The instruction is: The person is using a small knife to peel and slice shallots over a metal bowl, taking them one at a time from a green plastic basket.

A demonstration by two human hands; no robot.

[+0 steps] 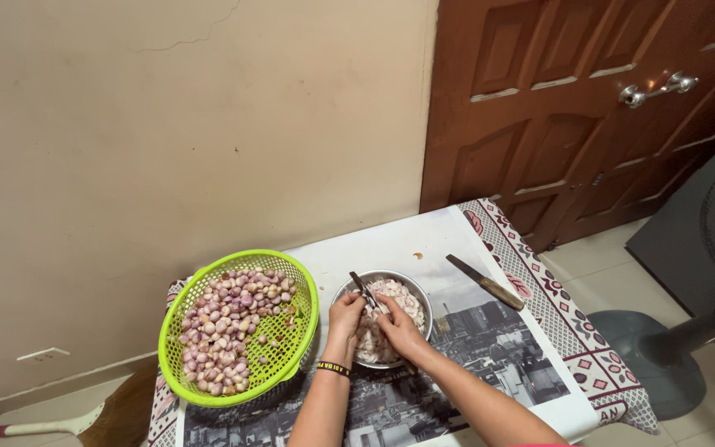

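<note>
While a small knife (365, 290) is gripped by the left hand (346, 314), a shallot is clasped by the right hand (399, 324) over the steel bowl (420, 296), the green basket (304, 281) at nine o'clock.

You are in a home, most likely a corner used for kitchen work rather than a proper kitchen. A plain beige plastered wall (167, 124) with a hairline crack meets a dark panelled wooden door (573, 108) with a metal lever handle (659, 87). Your work surface is a small table (457, 240) under a patterned cloth (564, 323) and a printed sheet, standing on a tiled floor (597, 252). A pedestal fan (688, 331) stands at your right, and what looks like a broom (84, 418) lies by the wall socket (43, 354).
</note>
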